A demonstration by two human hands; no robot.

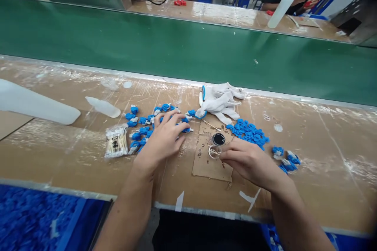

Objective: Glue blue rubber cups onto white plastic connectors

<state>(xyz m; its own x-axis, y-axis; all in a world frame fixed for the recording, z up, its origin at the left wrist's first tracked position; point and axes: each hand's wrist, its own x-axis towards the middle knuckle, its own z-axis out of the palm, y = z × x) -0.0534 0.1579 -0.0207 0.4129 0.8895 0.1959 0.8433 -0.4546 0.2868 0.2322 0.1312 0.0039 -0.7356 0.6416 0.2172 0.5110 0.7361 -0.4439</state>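
Note:
My left hand (167, 135) rests with fingers spread over a group of blue pieces with grey parts (143, 130). My right hand (247, 160) is closed in a pinch on a thin swab, its tip in a small clear round dish (215, 151). Just behind that dish is a small cup of black liquid (218, 139). Both sit on a stained cardboard piece (206, 166), where another cotton swab (212, 126) lies near the back edge. A pile of small blue parts (249, 131) is beyond my right hand, and a few blue pieces (288, 162) lie to its right.
White gloves (220, 102) lie behind the cardboard. At left are a swab packet (116, 141), a small bottle (103, 106) and a large white bottle (38, 104). A green belt (176, 53) crosses behind; two people work beyond it. A bin of blue parts (35, 219) is lower left.

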